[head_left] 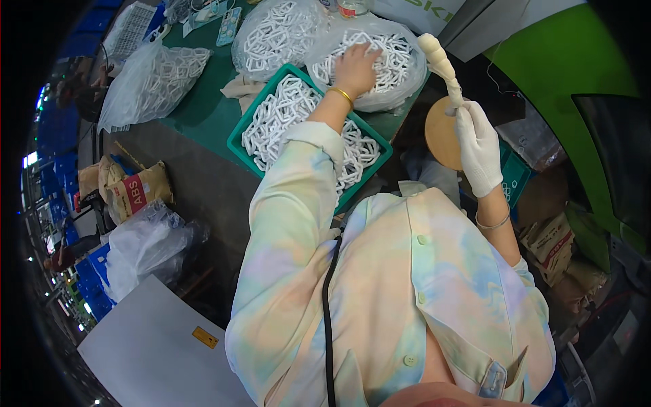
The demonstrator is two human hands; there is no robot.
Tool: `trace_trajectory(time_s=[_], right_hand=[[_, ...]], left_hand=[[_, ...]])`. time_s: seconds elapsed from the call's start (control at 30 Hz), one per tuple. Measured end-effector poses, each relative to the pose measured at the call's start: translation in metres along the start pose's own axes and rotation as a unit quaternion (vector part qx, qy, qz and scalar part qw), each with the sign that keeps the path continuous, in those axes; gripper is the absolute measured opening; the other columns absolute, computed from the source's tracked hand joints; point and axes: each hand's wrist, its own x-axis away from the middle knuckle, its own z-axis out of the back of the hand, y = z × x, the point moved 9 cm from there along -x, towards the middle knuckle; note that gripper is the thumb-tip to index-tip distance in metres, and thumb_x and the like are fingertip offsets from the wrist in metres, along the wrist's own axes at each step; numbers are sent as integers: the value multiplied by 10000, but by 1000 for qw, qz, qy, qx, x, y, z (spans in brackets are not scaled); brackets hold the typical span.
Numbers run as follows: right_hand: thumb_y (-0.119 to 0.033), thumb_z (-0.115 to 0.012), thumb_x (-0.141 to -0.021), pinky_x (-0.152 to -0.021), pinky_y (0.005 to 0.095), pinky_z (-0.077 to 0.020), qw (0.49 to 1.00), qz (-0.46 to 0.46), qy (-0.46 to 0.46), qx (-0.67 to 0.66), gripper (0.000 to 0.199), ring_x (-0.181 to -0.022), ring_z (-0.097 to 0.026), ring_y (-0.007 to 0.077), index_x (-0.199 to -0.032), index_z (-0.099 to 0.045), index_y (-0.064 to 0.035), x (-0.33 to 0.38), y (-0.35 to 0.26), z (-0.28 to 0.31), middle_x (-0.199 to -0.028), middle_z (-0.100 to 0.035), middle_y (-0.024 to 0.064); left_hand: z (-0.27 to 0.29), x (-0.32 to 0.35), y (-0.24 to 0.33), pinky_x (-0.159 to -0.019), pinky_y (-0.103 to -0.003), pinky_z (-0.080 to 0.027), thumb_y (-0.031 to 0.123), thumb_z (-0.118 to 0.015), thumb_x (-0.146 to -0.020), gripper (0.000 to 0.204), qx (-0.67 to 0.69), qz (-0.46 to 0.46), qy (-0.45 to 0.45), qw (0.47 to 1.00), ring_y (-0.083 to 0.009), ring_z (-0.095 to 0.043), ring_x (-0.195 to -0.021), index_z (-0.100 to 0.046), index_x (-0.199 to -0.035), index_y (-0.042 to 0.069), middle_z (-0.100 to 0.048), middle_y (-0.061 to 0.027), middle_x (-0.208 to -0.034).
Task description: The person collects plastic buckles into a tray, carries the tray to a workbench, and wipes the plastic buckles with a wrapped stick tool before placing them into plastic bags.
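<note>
Left hand (356, 68) is digging, fingers spread, into the bag of white plastic links (400, 51): light, stiff, prob snaggy. Gloved right hand (478, 146) is gripping a twisted white stick (441, 64) at its base.

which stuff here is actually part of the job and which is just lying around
In use:
left hand, bare, reaching into the clear bag of white parts
right hand, gloved, grip closed on a cream twisted piece
green tray of white parts
round tan disc behind the right hand

Lying about:
two more bags of parts
brown sacks
crumpled plastic
white board
</note>
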Motion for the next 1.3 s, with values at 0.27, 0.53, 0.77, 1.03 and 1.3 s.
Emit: trace_trajectory(time_s=[0.27,0.53,0.77,1.03,1.3], right_hand=[[-199,-479,-1035,-622,216,-332,1000,11,8,7,216,-689,-381,48,-1035,-607,-25,-2,4,2,-763,-449,-32],[-210,-470,-1039,-613,224,-326,1000,-1,-13,-7,232,-677,-362,51,-1010,-608,-26,0,7,0,-747,-420,-32],[-210,-465,-1041,-607,219,-316,1000,-9,-18,-22,235,-676,-354,44,-1030,-615,-30,7,16,-3,-749,-416,-43],[-208,-472,-1031,-679,259,-392,998,-33,-51,8,239,-734,-489,116,-1032,-615,-16,8,15,-13,-812,-539,33],[-197,-486,-1017,-694,306,-451,997,-27,-67,8,226,-734,-586,182,-1016,-610,-8,14,1,-23,-842,-641,118]], left_hand=[[0,-2,-37,-962,-474,-462,227,-607,-835,332,50,103,-186,976,-308,-563,-1177,-686,-1154,177,-612,-85,-1251],[40,42,-34,-900,-423,-495,145,-636,-850,177,8,79,-165,983,-326,-627,-992,-715,-1004,108,-669,-138,-1017],[129,85,-56,-825,-363,-501,110,-701,-807,199,121,175,-25,977,-299,-633,-960,-700,-993,40,-681,-132,-929],[94,160,8,-944,-436,-435,90,-719,-715,458,124,50,-209,969,-299,-543,-1163,-677,-1165,162,-613,-58,-1273],[61,162,14,-877,-407,-478,22,-646,-746,379,77,47,-200,976,-304,-602,-1063,-680,-1099,155,-649,-81,-1125]])
